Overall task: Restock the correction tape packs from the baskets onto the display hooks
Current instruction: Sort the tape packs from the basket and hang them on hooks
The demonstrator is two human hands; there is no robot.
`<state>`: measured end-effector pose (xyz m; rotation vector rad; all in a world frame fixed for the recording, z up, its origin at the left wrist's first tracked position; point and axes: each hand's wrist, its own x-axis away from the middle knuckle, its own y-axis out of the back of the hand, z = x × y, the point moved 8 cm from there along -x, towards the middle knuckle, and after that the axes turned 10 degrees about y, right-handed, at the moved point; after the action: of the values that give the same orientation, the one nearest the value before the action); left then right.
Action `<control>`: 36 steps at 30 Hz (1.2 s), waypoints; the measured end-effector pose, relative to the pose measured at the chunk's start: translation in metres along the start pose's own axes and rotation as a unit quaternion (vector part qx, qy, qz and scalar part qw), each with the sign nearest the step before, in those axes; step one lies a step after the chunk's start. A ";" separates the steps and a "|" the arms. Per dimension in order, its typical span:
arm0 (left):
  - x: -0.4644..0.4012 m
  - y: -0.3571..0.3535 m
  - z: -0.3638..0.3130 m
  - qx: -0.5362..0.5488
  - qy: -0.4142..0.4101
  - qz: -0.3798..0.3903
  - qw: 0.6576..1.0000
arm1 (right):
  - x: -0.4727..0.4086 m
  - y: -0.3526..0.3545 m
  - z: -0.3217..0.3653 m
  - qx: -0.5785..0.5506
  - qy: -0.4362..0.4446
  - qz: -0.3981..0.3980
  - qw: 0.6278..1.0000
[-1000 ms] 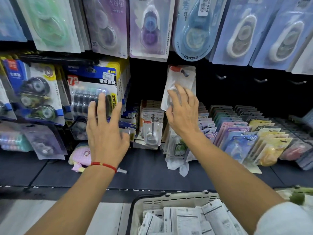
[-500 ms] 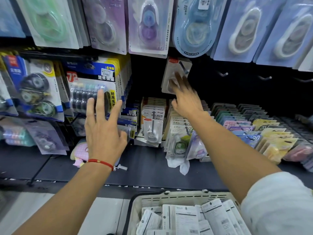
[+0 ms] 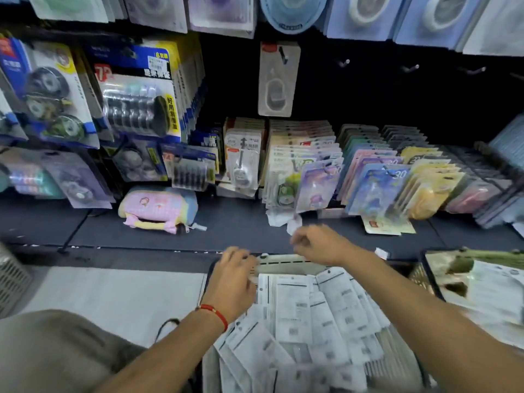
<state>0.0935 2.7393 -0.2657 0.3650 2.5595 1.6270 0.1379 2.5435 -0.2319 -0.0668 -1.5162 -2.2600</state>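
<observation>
A single white correction tape pack [image 3: 279, 80] hangs on a display hook in the dark middle of the wall, with no hand on it. Below, a pale basket [image 3: 283, 265] holds several packs [image 3: 312, 307] lying with their printed white backs up. My left hand [image 3: 232, 282], a red cord on its wrist, is over the basket's far left corner with its fingers bent down onto the packs; blur hides whether it grips one. My right hand [image 3: 320, 245] hovers above the basket's far rim, fingers loosely curled, holding nothing.
Three bare hooks [image 3: 344, 63] [image 3: 409, 68] [image 3: 473, 70] stick out to the right of the hung pack. Rows of coloured packs [image 3: 374, 177] fill the shelf, beside a pink pouch [image 3: 158, 208]. A second basket [image 3: 425, 268] sits right, a grey crate [image 3: 11, 279] left.
My right hand has let go of the pack, which now hangs on the hook. Both hands have dropped from the display down to the basket, and my view has tilted downward.
</observation>
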 end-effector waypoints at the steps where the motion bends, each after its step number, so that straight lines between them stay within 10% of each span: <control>1: 0.009 -0.026 0.007 0.001 0.012 0.039 0.999 | 0.013 -0.030 -0.010 0.016 -0.019 0.068 0.997; 5: 0.041 -0.094 0.030 0.038 0.097 0.147 0.984 | 0.055 -0.131 -0.051 0.067 -0.141 0.194 0.969; 14: 0.057 -0.128 0.008 0.179 0.212 0.122 0.953 | 0.077 -0.203 -0.035 -0.311 -0.206 -0.188 0.909; 20: 0.048 -0.128 0.005 0.459 0.326 0.091 0.821 | 0.073 -0.178 -0.009 -0.557 -0.100 -0.132 0.814; 24: 0.056 -0.131 0.028 0.483 0.372 0.043 0.791 | 0.083 -0.173 -0.046 -0.176 -0.174 -0.126 0.961; 27: 0.058 -0.133 0.031 0.508 0.374 0.048 0.775 | 0.096 -0.203 -0.060 0.003 -0.237 0.012 0.972; 32: 0.054 -0.135 0.029 0.510 0.368 0.055 0.775 | 0.098 -0.181 -0.059 -0.050 -0.220 -0.106 0.968; 36: 0.052 -0.139 0.019 0.531 0.370 0.073 0.758 | 0.113 -0.136 -0.068 -0.234 -0.247 -0.305 0.890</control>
<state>0.0256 2.7120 -0.3963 -0.0949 3.9184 0.0253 -0.0022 2.4911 -0.3483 -0.3786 -1.2818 -3.2887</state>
